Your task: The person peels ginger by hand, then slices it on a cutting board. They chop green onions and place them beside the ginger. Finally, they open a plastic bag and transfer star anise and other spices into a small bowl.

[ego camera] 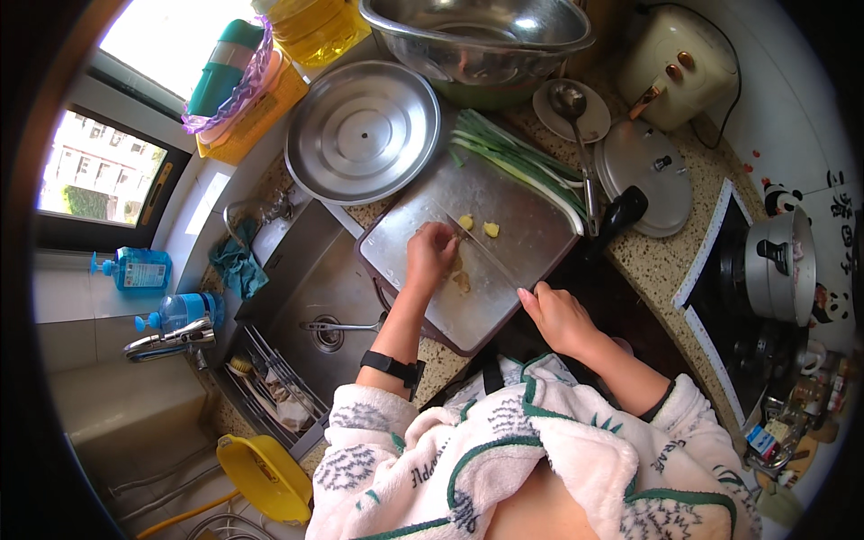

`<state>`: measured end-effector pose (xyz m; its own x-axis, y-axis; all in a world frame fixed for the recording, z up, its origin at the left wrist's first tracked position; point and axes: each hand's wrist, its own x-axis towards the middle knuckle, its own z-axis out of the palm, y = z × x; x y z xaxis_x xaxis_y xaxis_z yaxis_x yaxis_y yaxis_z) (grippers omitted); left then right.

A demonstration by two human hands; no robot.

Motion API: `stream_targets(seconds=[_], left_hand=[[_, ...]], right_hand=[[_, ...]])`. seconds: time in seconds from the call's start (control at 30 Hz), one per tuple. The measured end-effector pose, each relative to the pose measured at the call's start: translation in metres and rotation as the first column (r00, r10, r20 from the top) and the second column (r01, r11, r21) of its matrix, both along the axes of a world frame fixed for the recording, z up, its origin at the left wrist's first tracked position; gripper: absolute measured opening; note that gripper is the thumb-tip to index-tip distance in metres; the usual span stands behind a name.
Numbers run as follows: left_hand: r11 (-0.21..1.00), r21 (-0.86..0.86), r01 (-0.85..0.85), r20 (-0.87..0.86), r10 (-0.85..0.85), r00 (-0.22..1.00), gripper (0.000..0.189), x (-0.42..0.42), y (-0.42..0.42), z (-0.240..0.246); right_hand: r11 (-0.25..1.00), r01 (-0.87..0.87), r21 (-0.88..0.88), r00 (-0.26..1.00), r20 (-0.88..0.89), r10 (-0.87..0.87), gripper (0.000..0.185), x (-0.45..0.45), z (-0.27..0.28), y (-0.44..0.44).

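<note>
My right hand [559, 316] grips a kitchen knife at the right edge of the metal cutting board [412, 233]. The knife's blade [496, 263] runs diagonally across the board towards my left hand [430, 251]. The left fingers are curled down beside the blade, and whatever may be under them is hidden. Two pale yellow slices [491, 230], which look like ginger, lie just past the blade. Brown peelings or scraps [462, 281] rest on the near side of it. Green onions [516, 165] lie along the board's far right edge.
A sink [290, 297] with a metal utensil [341, 327] adjoins the left side. Behind stand a round steel lid [364, 135] and a large steel bowl [472, 47]. To the right are a ladle [584, 155], a pot lid [648, 179], and a pot [776, 266] on the stove.
</note>
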<state>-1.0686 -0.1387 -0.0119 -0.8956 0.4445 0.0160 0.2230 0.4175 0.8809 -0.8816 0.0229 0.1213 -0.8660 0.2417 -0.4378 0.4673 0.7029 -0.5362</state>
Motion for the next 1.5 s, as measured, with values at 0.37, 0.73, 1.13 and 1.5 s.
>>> stream_targets(seconds=[0.37,0.73,1.13,1.5], left_hand=[[0.999,-0.042,0.014,-0.004,-0.014,1.000,0.013,0.001,0.000,-0.007],[0.961,-0.094,-0.261,-0.056,0.257,0.965,0.013,-0.009,-0.011,-0.007],[0.954,-0.297,0.047,-0.030,-0.058,0.998,0.065,0.025,-0.046,0.035],[0.926,-0.362,0.104,0.062,-0.087,0.994,0.121,0.034,-0.029,0.025]], right_hand=[[0.998,0.061,-0.033,0.997,0.048,-0.059,0.057,-0.030,-0.025,-0.014],[0.997,0.039,-0.070,0.994,0.101,-0.032,0.054,0.038,-0.004,-0.006],[0.987,0.143,0.080,0.975,-0.184,-0.126,0.052,0.031,-0.010,0.035],[0.994,0.030,0.102,0.991,-0.132,-0.016,0.049,0.025,-0.016,0.001]])
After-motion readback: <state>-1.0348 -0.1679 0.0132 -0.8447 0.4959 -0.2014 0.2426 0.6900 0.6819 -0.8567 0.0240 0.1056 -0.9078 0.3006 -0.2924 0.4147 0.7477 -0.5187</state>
